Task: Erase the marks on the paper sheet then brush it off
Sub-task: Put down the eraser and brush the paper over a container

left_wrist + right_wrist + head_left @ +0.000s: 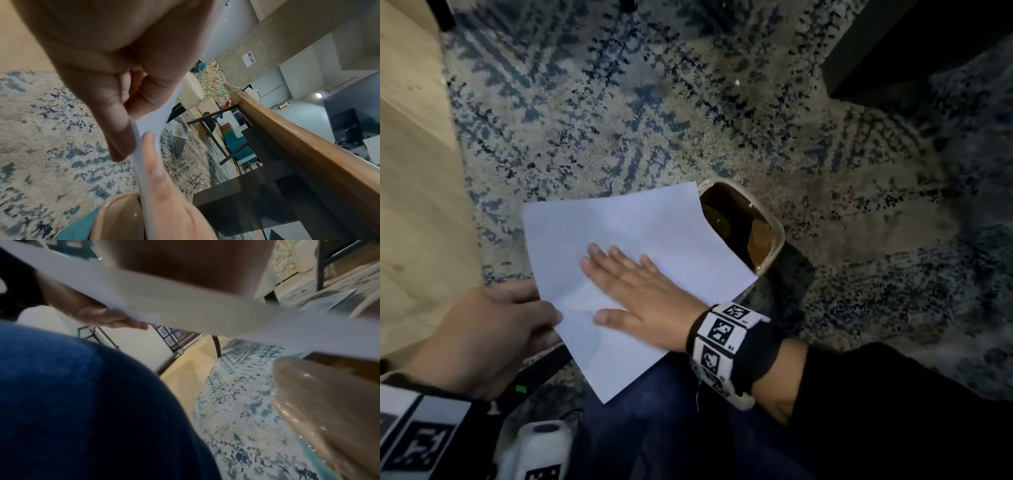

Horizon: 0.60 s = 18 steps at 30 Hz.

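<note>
A person's left hand pinches the left edge of a white paper sheet, held at centre frame above a beige bin on the patterned rug. The right hand lies flat on the sheet, fingers spread and straight, over blue-jeaned knees.
</note>
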Available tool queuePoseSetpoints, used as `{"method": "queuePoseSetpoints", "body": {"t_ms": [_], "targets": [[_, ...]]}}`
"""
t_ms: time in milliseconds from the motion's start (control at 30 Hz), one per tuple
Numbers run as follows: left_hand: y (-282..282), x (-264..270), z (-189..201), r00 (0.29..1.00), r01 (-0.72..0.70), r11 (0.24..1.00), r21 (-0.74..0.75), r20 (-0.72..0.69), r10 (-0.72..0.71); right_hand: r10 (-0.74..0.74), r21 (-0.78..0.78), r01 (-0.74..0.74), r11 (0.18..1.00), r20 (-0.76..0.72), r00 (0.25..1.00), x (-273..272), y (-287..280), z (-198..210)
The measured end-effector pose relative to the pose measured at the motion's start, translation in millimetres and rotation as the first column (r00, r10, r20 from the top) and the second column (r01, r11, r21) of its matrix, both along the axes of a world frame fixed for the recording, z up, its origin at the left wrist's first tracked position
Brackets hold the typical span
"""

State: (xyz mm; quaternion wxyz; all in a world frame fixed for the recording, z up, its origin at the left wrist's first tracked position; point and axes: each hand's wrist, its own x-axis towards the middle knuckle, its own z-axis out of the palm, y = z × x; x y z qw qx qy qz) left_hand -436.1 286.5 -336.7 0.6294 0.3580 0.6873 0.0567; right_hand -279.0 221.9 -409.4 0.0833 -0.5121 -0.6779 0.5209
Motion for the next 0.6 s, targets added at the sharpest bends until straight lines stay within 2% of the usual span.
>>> {"method": "queuePoseSetpoints", "body": {"t_ms": [33,100,167,233,267,300,367,400,433,467,533,600], "targets": [[-0.7,0.4,0.3,1.000,0.014,1.000,-0.004,0.006,-0.014,-0.002,-0.001,0.002,1.000,-0.005,1.000,0.2,1.3,-3.4],[-1.5,0.4,0.7,0.999,0.029,1.000,-0.010,0.022,-0.028,-0.094,-0.110,0.102,0.989,0.070,0.993,16.1,4.1,-22.2],[-1.7,-1.2,1.9,0.999,0.042,0.999,-0.006,0.030,-0.042,-0.220,-0.243,0.289,0.926,0.274,0.936,45.3,4.9,-44.1],[-0.9,-2.8,2.6,0.997,0.069,0.998,0.008,0.023,-0.069,-0.293,-0.254,0.428,0.867,0.435,0.851,67.6,1.3,-53.1],[-0.5,-2.1,3.0,0.996,0.086,0.996,0.008,0.023,-0.086,-0.319,-0.222,0.436,0.872,0.418,0.851,68.3,0.1,-49.5],[0.1,-1.0,3.0,0.995,0.096,0.995,0.005,0.029,-0.096,-0.324,-0.184,0.396,0.900,0.326,0.888,62.9,1.2,-41.6],[1.3,3.0,5.1,0.992,0.115,0.993,-0.006,0.042,-0.115,-0.222,-0.117,0.230,0.966,0.079,0.972,40.3,2.7,-21.7],[2.2,4.2,6.6,0.991,0.126,0.992,-0.008,0.051,-0.126,-0.155,-0.104,0.156,0.982,0.024,0.988,31.3,2.1,-18.4],[3.6,3.6,8.1,0.989,0.134,0.991,-0.004,0.057,-0.133,-0.143,-0.112,0.145,0.983,0.023,0.989,30.8,-0.5,-22.6],[5.4,2.8,10.5,0.989,0.138,0.990,0.005,0.058,-0.138,-0.200,-0.172,0.209,0.963,0.069,0.977,38.6,-3.6,-31.4],[10.0,-2.0,13.7,0.990,0.129,0.992,0.018,0.053,-0.129,-0.323,-0.355,0.421,0.835,0.303,0.897,67.4,-14.1,-54.3],[13.9,-6.0,13.4,0.991,0.122,0.992,0.018,0.046,-0.123,-0.299,-0.406,0.553,0.727,0.538,0.788,97.6,-26.0,-68.1]]}}
